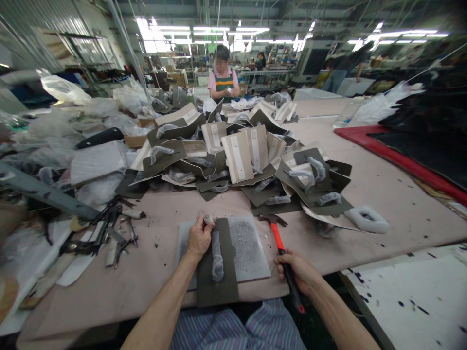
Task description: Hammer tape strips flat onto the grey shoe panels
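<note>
In front of me an olive-grey panel (pixel 228 257) lies on a speckled light board (pixel 251 248), partly overhanging the board's near edge. A handle wrapped in clear plastic (pixel 217 257) runs along the panel. My left hand (pixel 199 239) is closed at the panel's upper left corner, with a short pale cylindrical piece (pixel 208 219) between thumb and fingers; its lower end is hidden. To the right of the board, my right hand (pixel 298 271) grips a claw hammer (pixel 277 237) by its black and orange handle. The hammer's head points away from me, near the board's right edge.
A heap of similar panels (pixel 237 155) with wrapped handles spreads across the table behind the board. Pliers and other hand tools (pixel 109 231) lie at left, beside plastic bags (pixel 54 131). A white foam block (pixel 367 218) sits at right. A co-worker (pixel 222 78) is across the table.
</note>
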`<act>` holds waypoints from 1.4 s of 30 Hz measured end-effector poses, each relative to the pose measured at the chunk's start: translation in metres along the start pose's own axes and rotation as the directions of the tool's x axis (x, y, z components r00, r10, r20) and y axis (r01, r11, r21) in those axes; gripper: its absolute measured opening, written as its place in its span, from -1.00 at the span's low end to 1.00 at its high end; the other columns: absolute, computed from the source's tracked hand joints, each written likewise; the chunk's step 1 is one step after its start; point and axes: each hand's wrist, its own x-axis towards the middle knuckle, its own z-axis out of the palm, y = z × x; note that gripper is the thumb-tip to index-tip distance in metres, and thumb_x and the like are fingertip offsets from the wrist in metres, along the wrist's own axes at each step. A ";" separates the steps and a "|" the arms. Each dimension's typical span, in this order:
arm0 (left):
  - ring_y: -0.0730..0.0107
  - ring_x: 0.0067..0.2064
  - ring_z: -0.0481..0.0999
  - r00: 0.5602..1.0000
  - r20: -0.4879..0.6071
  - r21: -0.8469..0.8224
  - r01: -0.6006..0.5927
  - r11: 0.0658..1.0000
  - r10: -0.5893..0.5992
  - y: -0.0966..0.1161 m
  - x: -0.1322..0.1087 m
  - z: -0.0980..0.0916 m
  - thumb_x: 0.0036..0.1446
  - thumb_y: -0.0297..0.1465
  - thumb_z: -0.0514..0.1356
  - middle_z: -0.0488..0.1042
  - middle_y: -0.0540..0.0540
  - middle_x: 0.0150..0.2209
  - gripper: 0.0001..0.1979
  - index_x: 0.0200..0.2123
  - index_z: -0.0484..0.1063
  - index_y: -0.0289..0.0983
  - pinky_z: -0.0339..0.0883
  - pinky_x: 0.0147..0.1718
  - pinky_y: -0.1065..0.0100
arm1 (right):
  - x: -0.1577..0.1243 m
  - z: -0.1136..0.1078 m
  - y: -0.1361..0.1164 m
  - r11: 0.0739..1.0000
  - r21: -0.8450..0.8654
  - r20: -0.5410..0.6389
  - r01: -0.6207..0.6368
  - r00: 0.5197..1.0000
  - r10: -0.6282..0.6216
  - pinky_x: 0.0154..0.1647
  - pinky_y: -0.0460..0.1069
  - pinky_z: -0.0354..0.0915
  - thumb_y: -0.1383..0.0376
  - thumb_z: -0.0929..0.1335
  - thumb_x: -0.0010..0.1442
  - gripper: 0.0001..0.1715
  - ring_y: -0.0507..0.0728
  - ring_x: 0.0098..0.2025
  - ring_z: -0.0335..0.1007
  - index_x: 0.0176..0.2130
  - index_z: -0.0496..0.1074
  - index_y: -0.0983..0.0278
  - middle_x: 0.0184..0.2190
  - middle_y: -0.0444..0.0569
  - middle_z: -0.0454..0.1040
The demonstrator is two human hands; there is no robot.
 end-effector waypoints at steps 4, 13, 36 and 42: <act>0.20 -0.17 0.59 0.987 0.105 0.119 -0.132 0.984 0.120 -0.001 -0.002 0.002 0.13 -0.36 0.17 0.61 -0.11 -0.22 -0.76 -0.11 0.46 -0.20 0.41 -0.13 0.27 | -0.016 0.017 -0.032 0.991 0.136 0.098 -0.016 0.995 0.002 -0.69 -0.11 0.04 0.10 0.21 0.23 -0.76 -0.03 -0.69 -0.02 -0.35 0.23 0.21 -0.58 -0.24 0.15; 0.24 -0.18 0.58 0.992 0.091 0.042 -0.094 0.995 0.090 -0.005 0.000 0.002 0.16 -0.37 0.13 0.61 -0.07 -0.25 -0.79 -0.13 0.44 -0.19 0.41 -0.14 0.28 | -0.042 0.055 -0.100 0.380 -0.729 0.258 0.570 0.742 -0.619 -0.51 -0.03 -0.12 0.15 0.16 0.38 -0.71 0.05 -0.56 0.21 -0.30 0.30 0.24 -0.55 -0.11 0.36; 0.23 -0.24 0.57 0.995 0.085 -0.026 -0.055 0.998 0.057 -0.003 -0.002 0.001 0.09 -0.38 0.22 0.60 -0.07 -0.29 -0.81 -0.19 0.52 -0.21 0.38 -0.19 0.30 | 0.013 -0.017 -0.011 0.508 -0.816 0.080 0.274 0.925 -0.370 -0.39 -0.03 0.15 0.17 0.11 0.39 -0.60 0.14 -0.43 0.41 -0.37 0.33 0.25 -0.53 -0.03 0.43; 0.27 -0.30 0.56 0.999 0.032 -0.067 -0.009 0.998 0.011 -0.001 -0.003 0.002 0.03 -0.33 0.30 0.60 -0.04 -0.34 -0.77 -0.20 0.53 -0.22 0.40 -0.24 0.32 | 0.003 0.018 -0.009 0.334 -0.894 0.049 0.298 0.807 -0.588 -0.04 0.16 0.25 0.32 0.23 0.27 -0.57 0.34 0.03 0.36 0.11 0.32 0.38 0.07 0.32 0.36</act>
